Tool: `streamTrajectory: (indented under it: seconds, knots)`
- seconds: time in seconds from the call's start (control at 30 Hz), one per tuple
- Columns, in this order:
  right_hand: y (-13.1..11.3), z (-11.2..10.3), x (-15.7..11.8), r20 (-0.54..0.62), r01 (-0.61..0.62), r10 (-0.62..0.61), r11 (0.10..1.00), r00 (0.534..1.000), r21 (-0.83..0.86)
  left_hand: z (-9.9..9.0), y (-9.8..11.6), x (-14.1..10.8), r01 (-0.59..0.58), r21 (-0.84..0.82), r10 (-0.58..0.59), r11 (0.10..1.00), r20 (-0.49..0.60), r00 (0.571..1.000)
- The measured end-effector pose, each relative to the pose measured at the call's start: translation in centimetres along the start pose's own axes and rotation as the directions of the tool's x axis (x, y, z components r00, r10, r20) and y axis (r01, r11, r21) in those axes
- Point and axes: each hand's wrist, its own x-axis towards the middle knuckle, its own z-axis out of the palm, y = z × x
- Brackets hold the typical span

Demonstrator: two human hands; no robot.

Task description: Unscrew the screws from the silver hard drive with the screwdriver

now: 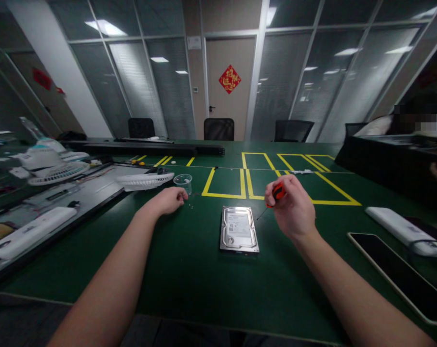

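A silver hard drive lies flat on the green table, label side up, between my two hands. My right hand grips a red and black screwdriver. Its thin shaft slants down to the left, and the tip is close to the drive's right edge. To the left, my left hand is low over the table with its fingers curled together; whatever they pinch, if anything, is too small to see. Right behind those fingers stands a clear plastic cup. A few tiny pale bits, perhaps screws, lie beside the hand.
A large flat panel at left carries a white power strip and white fan parts. At right are a phone-like dark slab and another white strip. Yellow tape marks the table. A person sits far right behind a black box.
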Motion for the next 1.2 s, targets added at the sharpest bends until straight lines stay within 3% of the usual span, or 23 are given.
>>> streamTrajectory:
  seconds: [0.33, 0.8, 0.9, 0.97, 1.07, 1.2]
  knots:
    - [-0.1, -0.2, 0.0, -0.008, -0.033, 0.033, 0.999, 0.999, -0.005, 1.9, -0.5, 1.1, -0.016, -0.028, 0.017, 0.999, 0.031, 0.999]
    - [-0.1, -0.3, 0.0, 0.004, -0.023, 0.023, 1.000, 1.000, -0.014, 2.0, -0.4, 1.0, -0.048, -0.024, 0.046, 0.999, -0.077, 0.996]
    - [-0.1, -0.4, 0.1, 0.009, -0.012, 0.012, 1.000, 1.000, -0.017, 1.5, 0.4, 0.6, -0.095, -0.069, 0.083, 0.993, -0.164, 0.983]
    - [-0.1, -0.3, 0.1, 0.012, -0.008, 0.008, 1.000, 1.000, -0.013, 1.3, 1.2, 0.3, -0.155, -0.152, 0.130, 0.976, -0.165, 0.978]
    - [-0.2, -0.2, 0.0, 0.028, -0.006, 0.007, 1.000, 1.000, -0.013, 1.1, 3.0, -0.4, -0.220, -0.289, 0.204, 0.932, -0.085, 0.975]
    - [-0.2, 0.0, -0.2, 0.074, 0.031, -0.027, 0.998, 0.997, -0.047, 0.7, 6.1, -1.9, -0.309, -0.363, 0.348, 0.879, 0.046, 0.936]
